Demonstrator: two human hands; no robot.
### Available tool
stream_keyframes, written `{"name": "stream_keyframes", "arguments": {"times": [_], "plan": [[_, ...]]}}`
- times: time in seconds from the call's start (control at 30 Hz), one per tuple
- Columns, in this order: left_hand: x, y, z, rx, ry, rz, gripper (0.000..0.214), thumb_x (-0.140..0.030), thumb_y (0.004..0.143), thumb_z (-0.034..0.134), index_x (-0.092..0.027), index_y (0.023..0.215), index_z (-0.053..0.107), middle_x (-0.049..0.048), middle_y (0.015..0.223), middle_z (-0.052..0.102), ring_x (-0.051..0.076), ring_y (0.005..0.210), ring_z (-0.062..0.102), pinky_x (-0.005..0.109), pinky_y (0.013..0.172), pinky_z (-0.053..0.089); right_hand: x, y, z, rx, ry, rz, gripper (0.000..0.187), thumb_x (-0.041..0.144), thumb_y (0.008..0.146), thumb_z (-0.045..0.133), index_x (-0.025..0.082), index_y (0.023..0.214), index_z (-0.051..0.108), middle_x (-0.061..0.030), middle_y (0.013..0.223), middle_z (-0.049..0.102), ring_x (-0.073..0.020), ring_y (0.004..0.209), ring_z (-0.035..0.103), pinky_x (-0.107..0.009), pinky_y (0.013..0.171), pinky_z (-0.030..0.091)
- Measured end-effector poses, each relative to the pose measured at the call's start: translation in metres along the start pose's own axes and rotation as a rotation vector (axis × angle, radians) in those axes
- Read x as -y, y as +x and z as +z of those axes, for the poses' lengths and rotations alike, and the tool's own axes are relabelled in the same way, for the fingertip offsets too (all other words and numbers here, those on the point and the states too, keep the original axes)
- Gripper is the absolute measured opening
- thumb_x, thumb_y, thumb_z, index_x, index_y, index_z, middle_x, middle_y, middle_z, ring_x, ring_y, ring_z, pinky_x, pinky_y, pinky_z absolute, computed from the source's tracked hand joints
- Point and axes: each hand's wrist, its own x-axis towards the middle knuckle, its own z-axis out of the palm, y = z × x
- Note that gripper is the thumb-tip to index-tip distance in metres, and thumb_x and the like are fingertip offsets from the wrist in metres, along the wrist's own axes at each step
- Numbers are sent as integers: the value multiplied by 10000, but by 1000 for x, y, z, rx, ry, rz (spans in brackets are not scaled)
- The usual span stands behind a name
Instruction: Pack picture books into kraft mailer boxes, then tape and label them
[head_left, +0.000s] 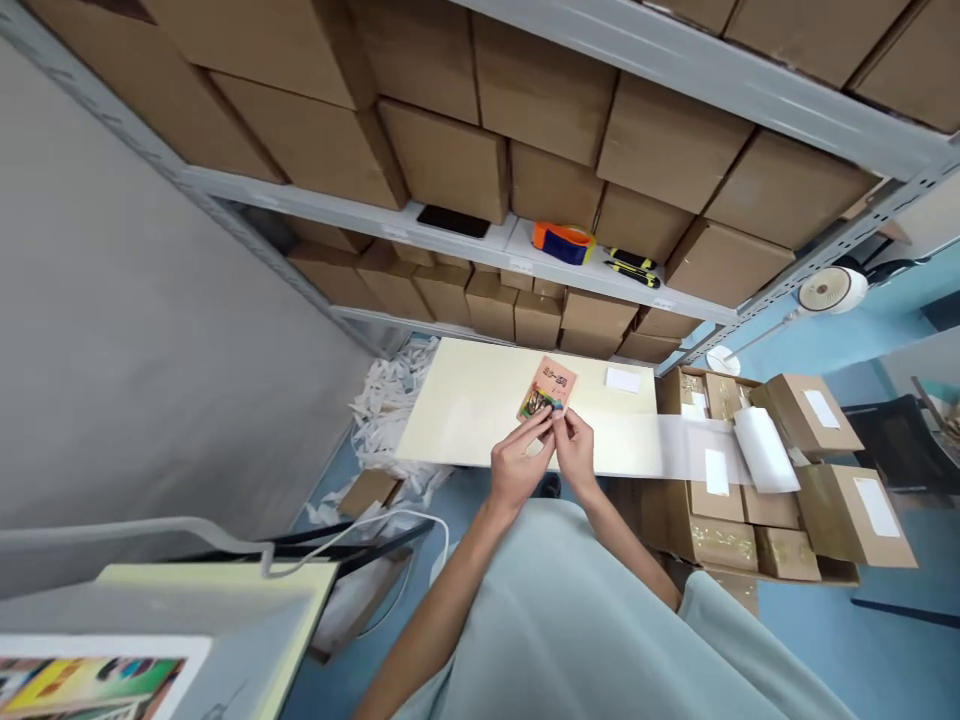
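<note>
A small pink booklet-like item [553, 381], with printed characters across its top and a colourful picture lower down, is held over the pale table [469, 400]. My left hand [519, 458] grips its lower edge from the left, fingers closed together. From the right, my right hand [576, 455] pinches the lower corner, and the fingertips of both hands meet there. Whether it is a booklet or a flat packet I cannot tell. To the right of the hands, a white slip of paper [622, 379] lies on the table.
A roll of white translucent wrap [765, 450] rests on cardboard boxes [724, 545] at right, its loose sheet reaching onto the table. The shelf ahead holds an orange-and-blue tape dispenser [562, 243], yellow-black cutters [632, 268] and a dark phone-like slab [453, 221]. Crumpled white paper [390, 395] lies left.
</note>
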Motion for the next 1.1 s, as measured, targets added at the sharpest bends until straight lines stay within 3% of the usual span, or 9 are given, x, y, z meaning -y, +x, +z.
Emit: {"name": "stream_keyframes", "arguments": {"times": [0.1, 0.17, 0.23, 0.33, 0.47, 0.67, 0.83, 0.93, 1.1], "plan": [[10, 34, 14, 7, 42, -91, 361, -469, 979, 756, -234, 1237, 853, 119, 1319, 826, 297, 1227, 787, 500, 1113, 639, 2, 39, -39, -10, -35, 9, 566, 775, 974, 616, 239, 794, 583, 14, 698, 585, -167, 691, 554, -270, 636, 502], [20, 58, 14, -41, 53, -243, 467, -564, 950, 766, -213, 1249, 845, 144, 1322, 821, 308, 1193, 776, 483, 1028, 654, 6, 59, -61, 47, -18, 25, 544, 762, 977, 621, 238, 835, 597, 23, 712, 557, -161, 689, 529, -266, 642, 474], [28, 78, 12, 29, -43, -402, 552, -671, 907, 776, -196, 1173, 865, 156, 1229, 844, 303, 1086, 782, 443, 936, 659, 11, 73, -77, 112, 2, 35, 522, 746, 987, 625, 233, 891, 628, 12, 759, 575, -167, 723, 547, -269, 674, 477], [34, 97, 14, 157, -232, -544, 626, -754, 780, 863, -188, 1047, 887, 152, 1101, 860, 296, 996, 777, 421, 898, 650, 15, 86, -90, 156, -1, 48, 536, 762, 988, 627, 234, 902, 640, 6, 767, 578, -168, 718, 543, -271, 664, 468], [35, 107, 20, 144, -330, -653, 666, -737, 597, 988, -187, 952, 863, 143, 1075, 856, 294, 990, 775, 435, 930, 647, 14, 94, -92, 171, -19, 51, 561, 789, 984, 629, 233, 918, 663, 4, 764, 582, -167, 695, 542, -274, 634, 473], [36, 117, 9, 153, -405, -721, 673, -687, 571, 1028, -165, 953, 843, 139, 1023, 847, 269, 954, 777, 419, 942, 646, 6, 96, -73, 158, -36, 32, 559, 765, 1015, 610, 224, 1055, 746, -9, 816, 638, -166, 688, 574, -279, 625, 511], [43, 122, -4, 144, -424, -696, 683, -676, 553, 1029, -153, 959, 858, 130, 962, 848, 288, 938, 794, 434, 927, 667, -2, 99, -48, 24, -144, -10, 523, 681, 1024, 634, 215, 1227, 758, -100, 1116, 787, -253, 1019, 744, -373, 893, 644], [47, 122, -8, 30, -351, -640, 623, -644, 590, 1008, -160, 955, 867, 121, 979, 858, 302, 945, 809, 456, 932, 685, -1, 95, -26, -161, -324, -90, 506, 610, 1004, 692, 227, 1329, 748, -150, 1382, 755, -292, 1261, 720, -443, 1062, 634], [40, 115, -13, 10, -222, -375, 425, -567, 825, 871, -202, 1042, 891, 111, 1159, 861, 303, 1087, 818, 494, 1067, 663, 5, 76, 29, -62, -163, -1, 515, 614, 962, 759, 229, 1302, 784, -112, 1303, 808, -267, 1144, 781, -409, 994, 687]]}}
